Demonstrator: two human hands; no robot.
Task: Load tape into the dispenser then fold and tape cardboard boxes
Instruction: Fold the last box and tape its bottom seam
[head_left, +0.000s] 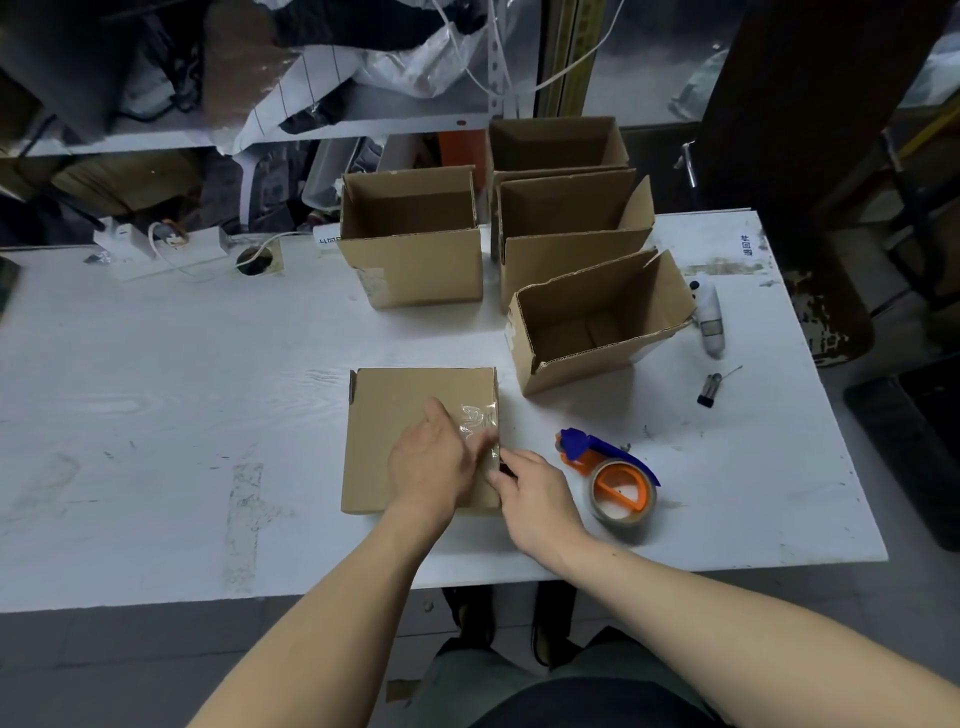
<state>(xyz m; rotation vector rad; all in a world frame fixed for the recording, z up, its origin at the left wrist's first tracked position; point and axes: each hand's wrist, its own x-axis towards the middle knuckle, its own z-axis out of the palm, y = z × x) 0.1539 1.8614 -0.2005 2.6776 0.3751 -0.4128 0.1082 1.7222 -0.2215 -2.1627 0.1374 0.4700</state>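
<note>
Your left hand (431, 462) lies flat on top of the closed cardboard box (395, 415), fingers straight and pressing down on the strip of clear tape (480, 423) near the box's right edge. Your right hand (535, 493) is at that same right edge, fingers bent against the side of the box where the tape folds over; whether it pinches the tape end or only pushes it flat cannot be told from this angle. The two hands are almost touching at the box corner.

The box sits flaps-down on the white table (156, 364), in front of you near the table's near edge. Just beside your right hand lies the tape dispenser (608, 467), blue and orange, with a roll of tape on it, resting on its side on the table and held by neither hand.

Beyond it stand four open cardboard boxes: the nearest open box (597, 322) is tilted, with three upright ones behind. A white handheld device (709, 317) and a small dark tool (709, 389) lie near the table's right side.
</note>
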